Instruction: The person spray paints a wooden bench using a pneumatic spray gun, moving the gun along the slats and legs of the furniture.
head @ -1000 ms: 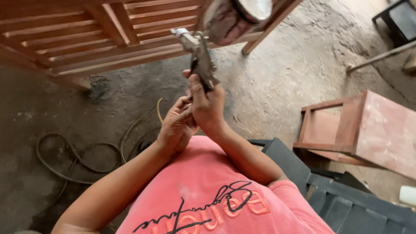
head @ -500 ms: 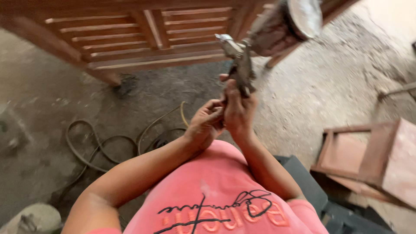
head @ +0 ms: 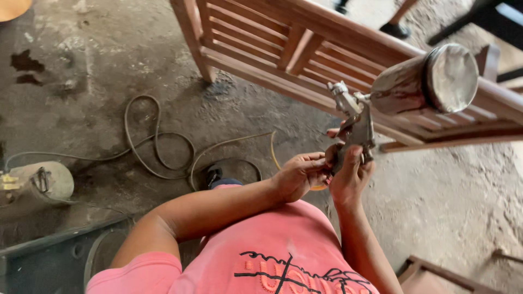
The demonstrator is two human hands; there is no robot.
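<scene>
Now the right hand (head: 351, 174) grips the grey metal spray gun (head: 357, 122) handle — raised nearer the slatted wooden frame (head: 305, 49) than before — left hand (head: 299, 174) fingers pinching its base.

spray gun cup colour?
Dull grey metal, smeared with brownish residue; the spray gun cup shows best in the head view, above the right hand.

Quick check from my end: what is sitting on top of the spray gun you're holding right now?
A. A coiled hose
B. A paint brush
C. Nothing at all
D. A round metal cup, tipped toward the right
D: a round metal cup stands on the spray gun, tipped right, while the right hand grips the handle and the left hand touches its base.
</scene>
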